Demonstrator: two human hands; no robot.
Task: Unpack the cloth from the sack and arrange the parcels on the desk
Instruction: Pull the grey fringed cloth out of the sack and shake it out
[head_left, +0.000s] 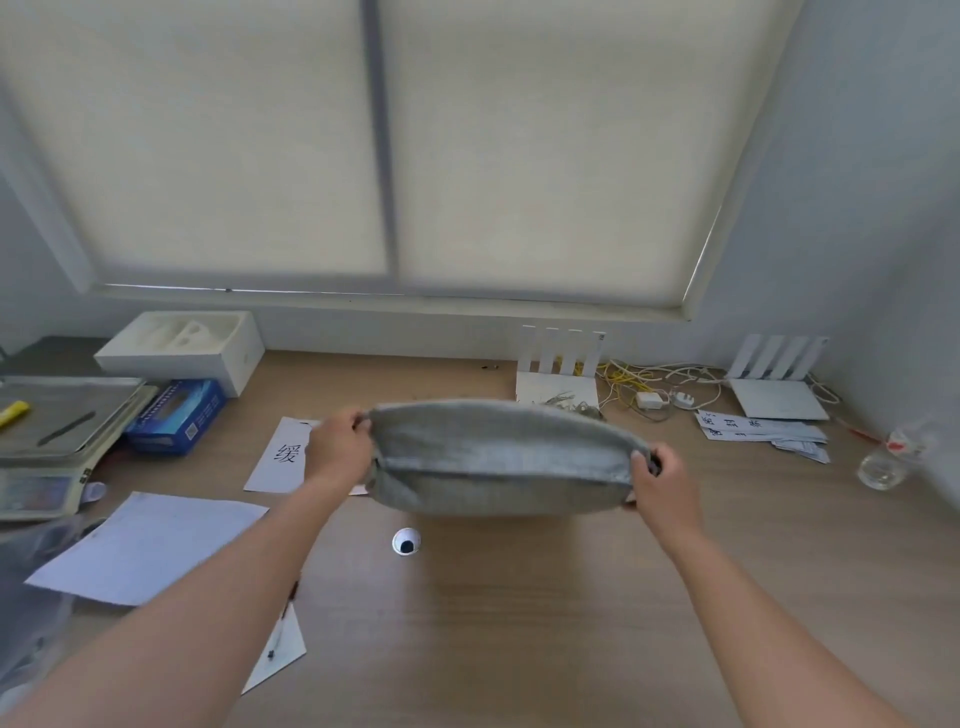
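Observation:
A grey folded cloth (501, 457) is stretched out flat above the middle of the wooden desk (519, 623). My left hand (337, 449) grips its left end. Its right end is pinched in my right hand (660, 480). Both arms reach forward from the bottom corners. No sack or parcel is clearly in view; something dark and blurred sits at the lower left edge.
A weighing scale (52, 436), a blue box (179, 415) and a white box (182, 348) stand at the left. Paper sheets (150, 545) lie front left. Two white routers (561, 369) (774, 379), cables, paper slips and a clear bottle (888, 457) occupy the back right. A cable hole (406, 542) is mid-desk.

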